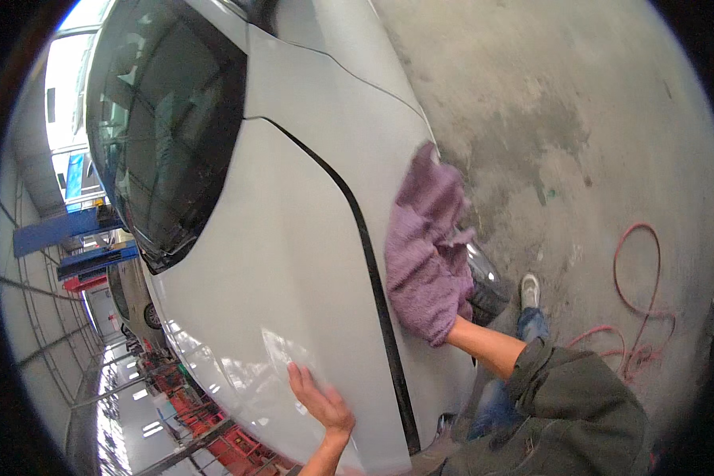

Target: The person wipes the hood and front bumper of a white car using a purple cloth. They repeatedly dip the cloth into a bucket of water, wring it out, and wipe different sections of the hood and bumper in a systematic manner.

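A purple cloth [425,250] lies pressed against the white car [293,262], on the right part of the body panel, just right of the black strip [369,262] that runs down the panel from far to near. The cloth is fluffy and bunched, its far end reaching up toward the panel's right edge and its near end covering the right hand [444,325]. That hand is wrapped inside the cloth, so only the bare forearm shows coming out of it; its grip is hidden, and I cannot tell whether the fingers are closed on the fabric or flat beneath it. The forearm leads back to a rolled dark green sleeve [563,389] at the near right.

The left hand [319,399] rests flat on the car, near the bottom of the picture and left of the black strip, fingers spread and open, holding nothing. It is well apart from the cloth.

Far left on the car is a dark tinted window [170,127] that reflects the building. Right of the car lies a stained concrete floor [547,119], with a red hose [639,301] looped on it at the right. A white shoe [530,290] and a blue-jeaned leg [531,324] show just beside the car, below the cloth. At the near left stand another car [135,297] and red racks [206,416].
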Tool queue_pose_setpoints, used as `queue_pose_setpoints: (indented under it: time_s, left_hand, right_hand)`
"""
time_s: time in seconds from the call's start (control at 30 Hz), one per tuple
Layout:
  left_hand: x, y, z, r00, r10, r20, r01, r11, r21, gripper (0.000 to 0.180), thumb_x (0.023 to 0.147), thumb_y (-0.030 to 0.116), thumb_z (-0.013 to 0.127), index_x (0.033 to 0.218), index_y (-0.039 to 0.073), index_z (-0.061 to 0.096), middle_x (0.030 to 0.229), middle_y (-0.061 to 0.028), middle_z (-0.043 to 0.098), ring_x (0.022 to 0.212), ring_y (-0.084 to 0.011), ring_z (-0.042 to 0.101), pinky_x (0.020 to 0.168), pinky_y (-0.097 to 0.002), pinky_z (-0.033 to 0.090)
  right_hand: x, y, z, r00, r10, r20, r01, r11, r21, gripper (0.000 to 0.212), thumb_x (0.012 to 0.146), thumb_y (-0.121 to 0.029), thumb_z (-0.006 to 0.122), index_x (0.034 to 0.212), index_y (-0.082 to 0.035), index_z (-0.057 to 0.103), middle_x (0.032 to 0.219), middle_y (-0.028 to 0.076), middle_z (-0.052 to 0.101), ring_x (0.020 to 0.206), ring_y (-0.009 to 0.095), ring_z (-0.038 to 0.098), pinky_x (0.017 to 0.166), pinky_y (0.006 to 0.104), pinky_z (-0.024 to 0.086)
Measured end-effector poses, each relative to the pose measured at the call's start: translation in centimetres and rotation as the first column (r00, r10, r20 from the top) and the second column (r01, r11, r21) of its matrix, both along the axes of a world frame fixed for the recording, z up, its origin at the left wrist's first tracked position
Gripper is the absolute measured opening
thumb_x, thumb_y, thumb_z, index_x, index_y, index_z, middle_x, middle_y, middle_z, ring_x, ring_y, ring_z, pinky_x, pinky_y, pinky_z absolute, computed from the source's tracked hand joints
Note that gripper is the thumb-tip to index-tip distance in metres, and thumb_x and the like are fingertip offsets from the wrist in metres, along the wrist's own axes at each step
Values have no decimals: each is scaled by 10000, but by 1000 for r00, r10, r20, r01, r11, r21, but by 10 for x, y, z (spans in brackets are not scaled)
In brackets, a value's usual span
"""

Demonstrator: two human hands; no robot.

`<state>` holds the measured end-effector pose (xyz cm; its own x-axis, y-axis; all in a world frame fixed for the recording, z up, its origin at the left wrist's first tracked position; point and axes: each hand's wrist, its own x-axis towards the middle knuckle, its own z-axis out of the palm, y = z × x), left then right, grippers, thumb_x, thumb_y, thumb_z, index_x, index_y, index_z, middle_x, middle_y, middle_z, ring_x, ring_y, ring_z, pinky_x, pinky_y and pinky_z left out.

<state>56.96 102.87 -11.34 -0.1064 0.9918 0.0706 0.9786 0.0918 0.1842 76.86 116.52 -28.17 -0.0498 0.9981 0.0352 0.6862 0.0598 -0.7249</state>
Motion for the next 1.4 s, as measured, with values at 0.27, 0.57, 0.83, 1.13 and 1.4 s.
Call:
queue_pose_setpoints:
  time_s: [0.27,0.57,0.83,1.13,1.4]
  left_hand:
    - [-3,-7,21,999,-12,-47,13,1000,12,594,983,351,420,1427,-41,384,1547,-245,312,1447,-422,264,1169,-588,158]
    - [7,-21,55,999,43,5,-43,999,-9,575,964,377,466,1444,66,409,1535,-221,345,1431,-412,312,1167,-593,169]
    - [0,-34,59,997,60,48,-59,998,-40,557,949,371,535,1428,108,426,1556,-141,325,1463,-341,268,1188,-569,144]
    - [-5,-30,81,995,91,27,-93,994,63,588,948,380,559,1469,158,402,1581,-100,274,1489,-275,209,1225,-531,106]
    - [-14,-82,77,993,119,-4,-118,989,84,640,978,425,485,1509,92,357,1620,-115,234,1517,-275,150,1225,-549,78]
  right_hand:
    - [27,215,83,651,-156,743,-242,885,397,381,842,-20,452,1181,132,538,1157,252,514,1076,344,521,996,447,420]
    - [-14,389,198,651,-158,742,-358,799,484,337,889,-82,463,1146,36,646,1209,252,616,1157,392,586,1022,481,448]
    - [-19,377,200,968,-126,219,13,890,457,117,893,-101,501,859,-64,606,853,104,615,850,242,619,805,318,499]
    - [-55,173,126,949,260,177,-311,858,408,561,1046,-313,423,1535,-84,271,1527,88,369,1432,246,300,1219,386,130]
    - [-100,-84,179,827,555,88,-555,781,287,627,990,-377,482,1512,-58,343,1570,104,352,1484,265,232,1216,505,-14]
